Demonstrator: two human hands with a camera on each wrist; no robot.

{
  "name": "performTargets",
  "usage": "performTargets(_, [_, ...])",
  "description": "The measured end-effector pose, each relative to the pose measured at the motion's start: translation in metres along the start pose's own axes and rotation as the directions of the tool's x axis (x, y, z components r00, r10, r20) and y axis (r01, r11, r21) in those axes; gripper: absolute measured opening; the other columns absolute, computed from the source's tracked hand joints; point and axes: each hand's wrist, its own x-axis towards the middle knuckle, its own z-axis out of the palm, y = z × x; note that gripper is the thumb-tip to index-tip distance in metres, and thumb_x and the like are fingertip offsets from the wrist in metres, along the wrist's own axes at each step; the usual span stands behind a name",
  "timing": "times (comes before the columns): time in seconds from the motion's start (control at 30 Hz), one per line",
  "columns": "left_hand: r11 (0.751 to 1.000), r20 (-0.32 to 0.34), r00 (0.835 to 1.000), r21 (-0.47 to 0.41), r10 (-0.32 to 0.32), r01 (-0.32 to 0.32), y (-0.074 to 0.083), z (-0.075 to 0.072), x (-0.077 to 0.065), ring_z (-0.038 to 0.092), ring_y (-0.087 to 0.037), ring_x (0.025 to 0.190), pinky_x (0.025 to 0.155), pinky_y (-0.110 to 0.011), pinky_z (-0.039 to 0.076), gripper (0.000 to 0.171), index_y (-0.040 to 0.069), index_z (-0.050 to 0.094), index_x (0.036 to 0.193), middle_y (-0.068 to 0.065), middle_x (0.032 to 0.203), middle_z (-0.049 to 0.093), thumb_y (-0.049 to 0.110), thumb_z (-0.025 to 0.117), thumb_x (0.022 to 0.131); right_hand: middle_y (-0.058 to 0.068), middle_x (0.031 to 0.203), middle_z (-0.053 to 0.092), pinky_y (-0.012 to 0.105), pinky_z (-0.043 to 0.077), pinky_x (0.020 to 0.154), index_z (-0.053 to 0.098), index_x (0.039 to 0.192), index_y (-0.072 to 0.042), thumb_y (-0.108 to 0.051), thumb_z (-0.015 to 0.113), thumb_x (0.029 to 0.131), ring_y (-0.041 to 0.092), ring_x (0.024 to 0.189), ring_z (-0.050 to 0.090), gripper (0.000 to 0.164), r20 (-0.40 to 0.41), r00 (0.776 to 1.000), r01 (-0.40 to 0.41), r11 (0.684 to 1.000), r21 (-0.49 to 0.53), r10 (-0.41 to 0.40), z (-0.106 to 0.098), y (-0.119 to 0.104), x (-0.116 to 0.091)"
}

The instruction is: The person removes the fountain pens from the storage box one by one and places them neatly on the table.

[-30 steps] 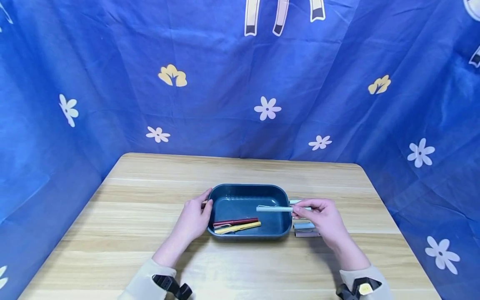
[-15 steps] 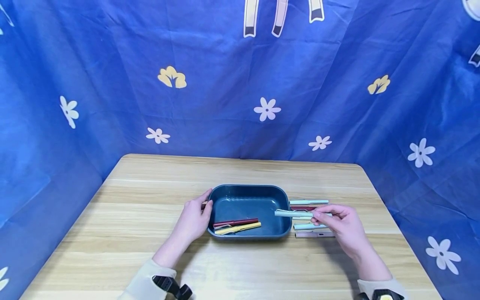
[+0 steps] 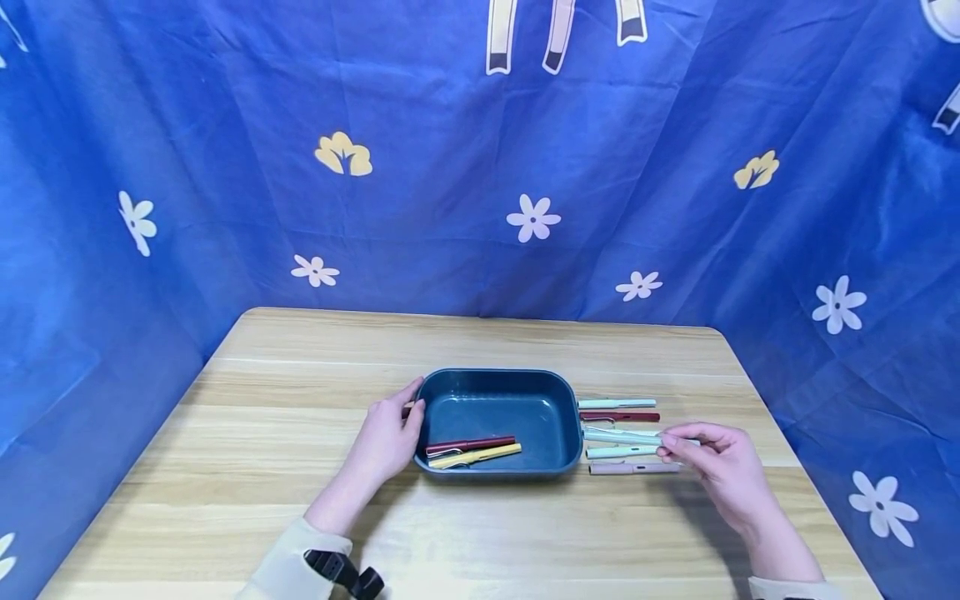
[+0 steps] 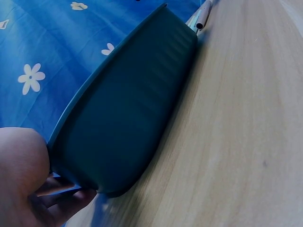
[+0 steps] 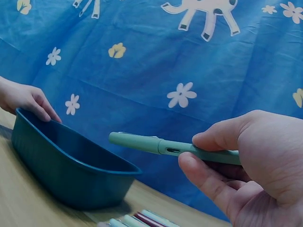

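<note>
My left hand (image 3: 386, 435) holds the left end of a dark teal plastic box (image 3: 495, 477), its thumb and index finger at the rim. In the left wrist view, fingertips (image 4: 87, 195) press the box's outer wall. A dark red pen (image 3: 471, 445) and a yellow pen (image 3: 487, 454) lie inside, at the front left. To the right, my right hand (image 3: 716, 467) pinches a light green capped pen (image 5: 137, 142) between thumb and fingers. The pen's cap points left towards the box, and the pen hovers over several pens on the table.
Beside the box's right end lie a pale pen (image 3: 618, 403), a dark red pen (image 3: 626, 417), a mint pen (image 3: 618, 452) and a lilac pen (image 3: 630, 469), roughly parallel. A blue patterned cloth (image 3: 480, 167) hangs behind the wooden table (image 3: 480, 542).
My right hand has moved right, carrying the light green pen from over the box to above the row of pens. My left hand and the box have stayed in place.
</note>
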Motion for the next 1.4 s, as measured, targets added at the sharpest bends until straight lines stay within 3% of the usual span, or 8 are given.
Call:
performTargets(0.47, [1.000, 0.003, 1.000, 0.003, 0.002, -0.002, 0.000, -0.001, 0.000, 0.066, -0.041, 0.123, 0.105, -0.055, 0.051, 0.048, -0.003, 0.051, 0.154, -0.030, 0.140, 0.061, 0.015, 0.055, 0.109, 0.018, 0.098, 0.079, 0.033, 0.064, 0.081, 0.073, 0.109, 0.018, 0.021, 0.055, 0.099, 0.019, 0.084, 0.077, 0.021, 0.067, 0.997, -0.026, 0.999, 0.045, 0.023, -0.020, 0.006, -0.017])
performTargets(0.73, [1.000, 0.005, 1.000, -0.003, 0.002, -0.002, 0.000, -0.001, 0.001, 0.066, -0.041, 0.123, 0.106, -0.055, 0.051, 0.048, -0.003, 0.051, 0.154, -0.030, 0.140, 0.061, 0.015, 0.055, 0.109, 0.018, 0.098, 0.079, 0.035, 0.064, 0.081, 0.073, 0.109, 0.016, 0.017, 0.058, 0.099, 0.019, 0.085, 0.078, 0.018, 0.083, 0.992, -0.096, 0.995, -0.008, 0.096, -0.026, 0.018, -0.023])
performTargets(0.97, [1.000, 0.002, 1.000, -0.011, 0.007, -0.007, 0.000, -0.001, 0.001, 0.066, -0.041, 0.122, 0.105, -0.054, 0.051, 0.048, -0.003, 0.051, 0.154, -0.031, 0.140, 0.061, 0.014, 0.055, 0.109, 0.017, 0.099, 0.079, 0.036, 0.064, 0.082, 0.073, 0.109, 0.017, 0.018, 0.057, 0.099, 0.020, 0.086, 0.078, 0.018, 0.109, 0.986, -0.128, 0.992, 0.019, 0.125, -0.030, 0.030, -0.027])
performTargets(1.4, [1.000, -0.003, 1.000, -0.018, 0.012, -0.013, -0.001, 0.000, 0.001, 0.067, -0.040, 0.122, 0.107, -0.054, 0.050, 0.048, -0.004, 0.052, 0.153, -0.030, 0.139, 0.062, 0.013, 0.056, 0.109, 0.023, 0.096, 0.078, 0.038, 0.065, 0.080, 0.070, 0.109, 0.022, 0.010, 0.065, 0.098, 0.019, 0.084, 0.078, 0.017, 0.074, 0.973, -0.211, 0.973, -0.090, 0.218, -0.033, 0.049, -0.034])
